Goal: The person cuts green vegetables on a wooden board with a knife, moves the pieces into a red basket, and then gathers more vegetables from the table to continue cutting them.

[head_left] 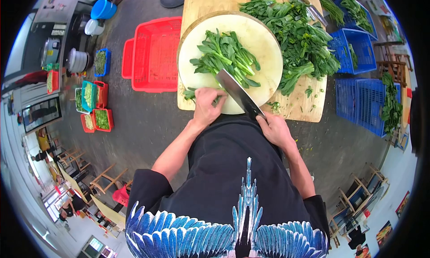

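Note:
My right hand [274,129] is wrapped round the handle of a cleaver [237,93]. Its broad blade slants up and left across a round chopping board [265,52], with the tip at the lower stems of a pile of leafy greens [226,55]. At the board's near left edge, my left hand [208,106] has its fingers curled in with thumb and forefinger close together. Whatever lies in that grip is hidden. A few green leaves [188,94] show just left of its fingers.
A large heap of uncut greens [298,38] covers the right of the wooden table [309,106], with scraps along the near edge. Left of the table stands a red plastic basket [154,56]. Blue crates [358,101] are at right; small baskets of cut vegetables [103,119] sit farther left.

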Action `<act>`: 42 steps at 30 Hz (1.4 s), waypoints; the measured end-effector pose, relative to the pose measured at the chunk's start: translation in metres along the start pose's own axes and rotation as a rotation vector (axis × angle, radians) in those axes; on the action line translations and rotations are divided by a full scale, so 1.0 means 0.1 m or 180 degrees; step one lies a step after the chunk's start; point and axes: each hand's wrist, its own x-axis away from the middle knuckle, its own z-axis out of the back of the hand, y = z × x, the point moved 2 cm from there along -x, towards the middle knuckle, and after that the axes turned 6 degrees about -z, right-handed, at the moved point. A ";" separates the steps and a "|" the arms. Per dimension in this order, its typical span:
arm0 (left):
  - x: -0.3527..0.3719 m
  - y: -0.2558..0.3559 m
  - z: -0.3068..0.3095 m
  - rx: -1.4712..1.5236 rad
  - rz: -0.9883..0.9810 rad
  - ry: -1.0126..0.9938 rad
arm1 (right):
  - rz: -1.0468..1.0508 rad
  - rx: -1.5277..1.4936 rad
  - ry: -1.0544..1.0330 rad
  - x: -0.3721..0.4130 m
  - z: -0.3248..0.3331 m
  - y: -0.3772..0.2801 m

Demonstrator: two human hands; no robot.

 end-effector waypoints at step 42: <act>0.15 -0.15 0.39 -0.0860 0.0153 0.0398 | 0.0731 0.1018 -0.0016 -0.15 0.34 -0.22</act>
